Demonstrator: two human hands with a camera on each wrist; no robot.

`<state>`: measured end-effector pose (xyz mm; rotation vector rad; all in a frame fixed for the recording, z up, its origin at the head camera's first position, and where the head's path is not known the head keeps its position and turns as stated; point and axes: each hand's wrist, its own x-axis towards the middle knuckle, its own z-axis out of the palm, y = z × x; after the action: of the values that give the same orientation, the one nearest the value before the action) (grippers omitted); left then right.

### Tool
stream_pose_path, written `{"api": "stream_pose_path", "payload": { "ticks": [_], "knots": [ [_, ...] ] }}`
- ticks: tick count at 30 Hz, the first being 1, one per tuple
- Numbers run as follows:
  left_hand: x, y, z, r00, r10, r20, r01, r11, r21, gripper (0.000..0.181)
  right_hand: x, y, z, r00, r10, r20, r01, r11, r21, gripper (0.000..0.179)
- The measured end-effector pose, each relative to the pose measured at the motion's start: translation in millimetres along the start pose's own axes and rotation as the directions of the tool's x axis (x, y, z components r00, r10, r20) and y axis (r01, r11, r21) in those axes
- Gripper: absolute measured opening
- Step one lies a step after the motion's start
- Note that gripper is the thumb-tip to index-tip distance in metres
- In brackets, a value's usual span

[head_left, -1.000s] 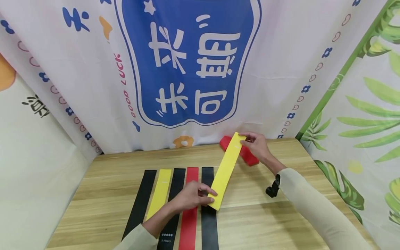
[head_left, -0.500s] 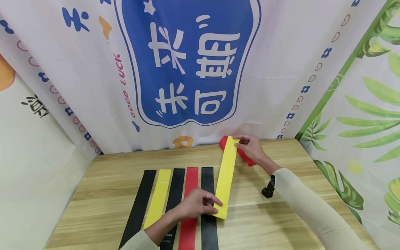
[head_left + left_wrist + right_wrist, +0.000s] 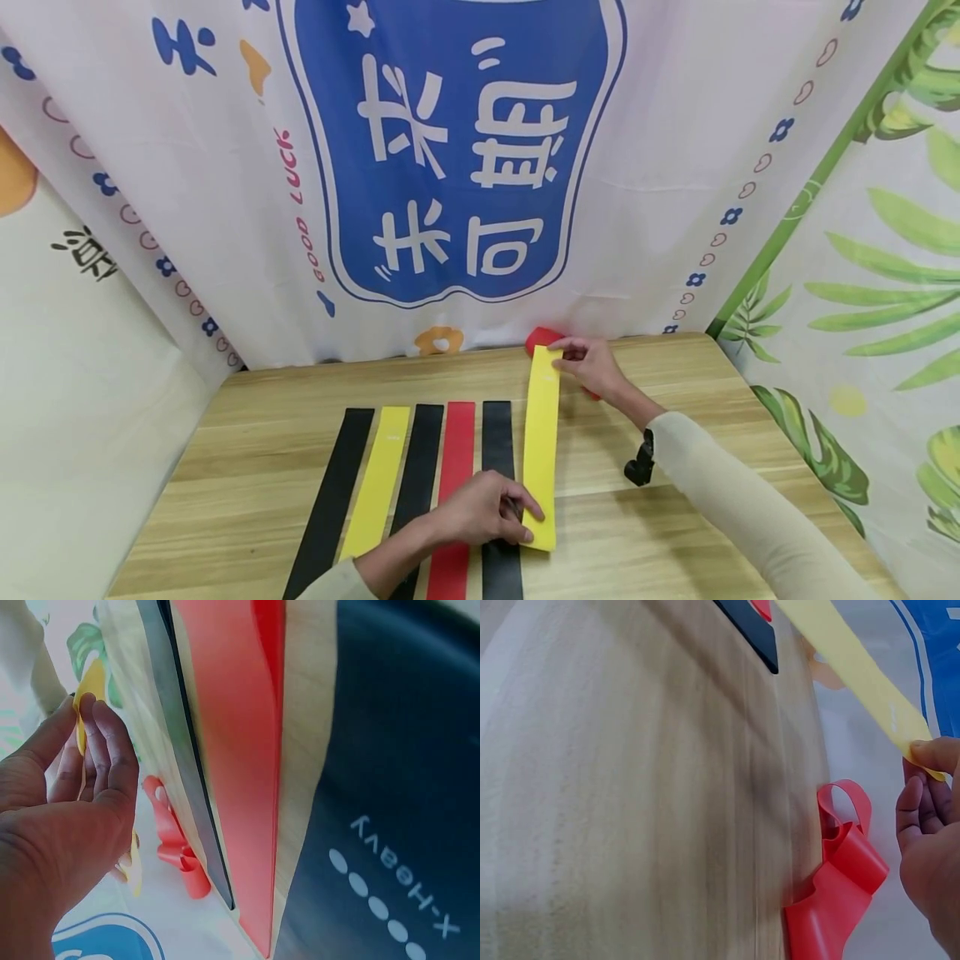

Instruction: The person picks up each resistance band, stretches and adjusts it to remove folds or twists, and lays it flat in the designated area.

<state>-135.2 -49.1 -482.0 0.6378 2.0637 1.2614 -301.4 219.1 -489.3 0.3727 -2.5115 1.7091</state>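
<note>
A yellow resistance band (image 3: 542,442) is stretched out flat between my two hands in the head view, just right of the rightmost black band (image 3: 498,450). Its near end is pinched by my left hand (image 3: 483,508), thumb against fingers. My right hand (image 3: 596,371) pinches the far end, also seen at the right edge of the right wrist view, where the yellow band (image 3: 862,671) stands off the table. Behind my right hand a crumpled red band (image 3: 840,885) lies at the table's back edge, partly hidden in the head view.
On the wooden table (image 3: 660,533), bands lie side by side: a black band (image 3: 333,492) at far left, a yellow band (image 3: 378,483), a black band marked X-Heavy (image 3: 390,787) and a red band (image 3: 456,450). A printed curtain (image 3: 637,208) hangs behind the table.
Both hands have brought the yellow band toward me and turned it from slanted to nearly parallel with the row. Its far end has moved left, its near end slightly right.
</note>
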Motion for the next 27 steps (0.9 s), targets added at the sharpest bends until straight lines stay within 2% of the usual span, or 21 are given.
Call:
{"api": "stream_pose_path", "payload": {
  "ticks": [8,13,21,27],
  "knots": [
    [-3.3,-3.3,6.4,0.998,0.007,0.063,-0.005,0.999,-0.041,0.017,-4.5,1.5,6.4,0.997,-0.014,0.072,0.015,1.000,-0.013,0.025],
    [-4.9,-6.5,10.8,0.996,0.004,0.091,0.002,0.998,-0.067,0.018,-7.4,5.5,9.7,0.993,0.036,0.110,-0.032,0.999,-0.044,0.025],
    [-5.8,-7.0,16.7,0.992,0.010,0.129,0.002,0.996,-0.093,0.018,-11.8,10.9,15.6,0.980,0.066,0.187,-0.049,0.995,-0.091,0.026],
    [-8.2,-5.7,20.7,0.989,-0.006,0.148,0.020,0.995,-0.097,0.018,-12.3,16.1,22.5,0.971,0.092,0.222,-0.077,0.994,-0.073,0.024]
  ]
}}
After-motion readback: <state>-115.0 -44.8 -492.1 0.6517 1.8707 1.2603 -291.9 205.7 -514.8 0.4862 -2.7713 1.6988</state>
